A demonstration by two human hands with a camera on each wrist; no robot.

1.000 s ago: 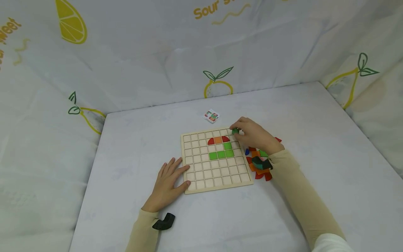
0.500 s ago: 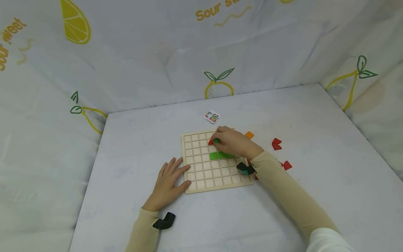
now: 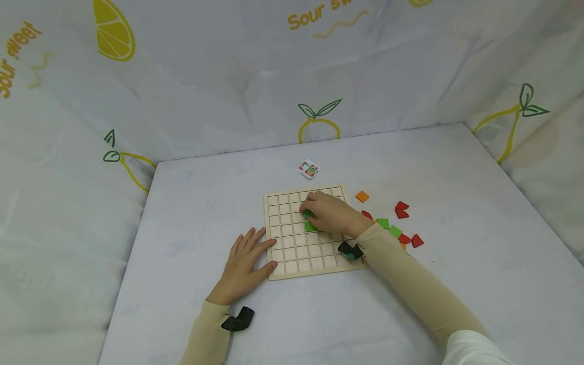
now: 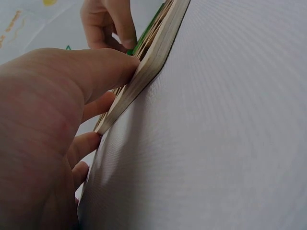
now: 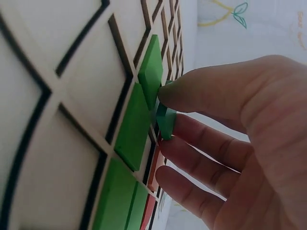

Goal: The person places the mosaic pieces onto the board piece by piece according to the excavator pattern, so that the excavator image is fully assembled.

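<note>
A wooden grid board (image 3: 290,253) lies on the white table. My right hand (image 3: 330,210) is over its upper part and pinches a green tile (image 5: 165,120) between thumb and fingers, tilted just above the cells. Light green tiles (image 5: 134,124) form a row beside it in the right wrist view; a red one (image 5: 147,211) and an orange one (image 5: 156,167) show partly behind the fingers. My left hand (image 3: 242,268) rests at the board's left side, fingers spread, with thumb and fingertips touching the edge, as the left wrist view also shows.
Loose tiles lie right of the board: an orange square (image 3: 362,196), red pieces (image 3: 402,210), green squares (image 3: 395,231) and another red piece (image 3: 417,241). The right forearm covers some. Behind the board lies a small patterned card (image 3: 309,169). A lemon-print cloth (image 3: 205,101) hangs at the back.
My right hand has moved left from the board's upper right corner, then slightly nearer, carrying the green tile. Its sleeve now uncovers more loose tiles. My left hand stays put.
</note>
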